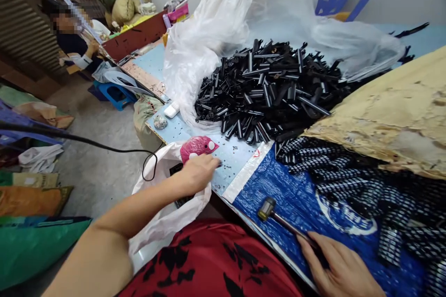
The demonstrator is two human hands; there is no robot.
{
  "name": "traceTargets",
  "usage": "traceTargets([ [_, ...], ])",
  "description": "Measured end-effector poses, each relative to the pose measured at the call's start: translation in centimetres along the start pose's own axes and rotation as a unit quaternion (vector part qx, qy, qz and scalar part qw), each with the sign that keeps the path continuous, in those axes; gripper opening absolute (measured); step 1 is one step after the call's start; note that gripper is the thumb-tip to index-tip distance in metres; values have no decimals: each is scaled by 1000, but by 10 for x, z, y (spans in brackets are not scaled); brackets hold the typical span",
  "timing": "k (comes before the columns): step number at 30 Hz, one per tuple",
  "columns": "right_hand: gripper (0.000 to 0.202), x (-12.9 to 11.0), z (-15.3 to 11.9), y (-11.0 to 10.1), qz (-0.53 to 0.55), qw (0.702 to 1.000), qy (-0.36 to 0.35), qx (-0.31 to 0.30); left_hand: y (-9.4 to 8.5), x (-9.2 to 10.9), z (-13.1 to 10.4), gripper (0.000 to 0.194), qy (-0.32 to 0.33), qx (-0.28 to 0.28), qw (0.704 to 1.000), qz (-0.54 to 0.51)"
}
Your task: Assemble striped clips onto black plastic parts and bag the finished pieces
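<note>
My left hand is at the table's front edge, over the mouth of a white sack. Its fingers are curled together; a tiny dark spot shows at the fingertips, and what they hold is too small to name. Just behind it lies a pink pouch with white dots. Several tiny black rings are scattered right of the fingers. My right hand is closed around the handle of a small mallet, whose head rests low over a blue woven sheet.
A big heap of black plastic parts spills from a clear bag. Black-and-white patterned pieces lie at right, partly under a tan cover. A black cable crosses at left. Another person sits beyond, near a blue stool.
</note>
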State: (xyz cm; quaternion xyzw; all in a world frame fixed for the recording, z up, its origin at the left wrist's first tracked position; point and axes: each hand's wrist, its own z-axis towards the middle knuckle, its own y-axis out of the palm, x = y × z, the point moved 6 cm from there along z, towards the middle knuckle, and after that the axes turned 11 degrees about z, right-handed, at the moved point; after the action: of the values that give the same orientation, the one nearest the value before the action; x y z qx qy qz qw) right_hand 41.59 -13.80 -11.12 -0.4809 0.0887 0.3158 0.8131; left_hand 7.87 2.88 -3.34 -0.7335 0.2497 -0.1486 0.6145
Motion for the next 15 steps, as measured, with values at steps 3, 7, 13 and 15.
traceTargets([
  [3,33,3,-2,3,4,1000,0,-2,-17,-32,-33,29,16,-58,990,-125],
  [7,28,1,2,2,8,1000,-13,1,-46,-77,19,52,-98,118,954,-256],
  [13,20,-14,21,-6,-8,999,8,32,-76,-152,176,66,-269,262,893,-248],
  [15,18,-17,27,-8,-9,999,18,46,-81,-170,217,72,-291,224,896,-248],
])
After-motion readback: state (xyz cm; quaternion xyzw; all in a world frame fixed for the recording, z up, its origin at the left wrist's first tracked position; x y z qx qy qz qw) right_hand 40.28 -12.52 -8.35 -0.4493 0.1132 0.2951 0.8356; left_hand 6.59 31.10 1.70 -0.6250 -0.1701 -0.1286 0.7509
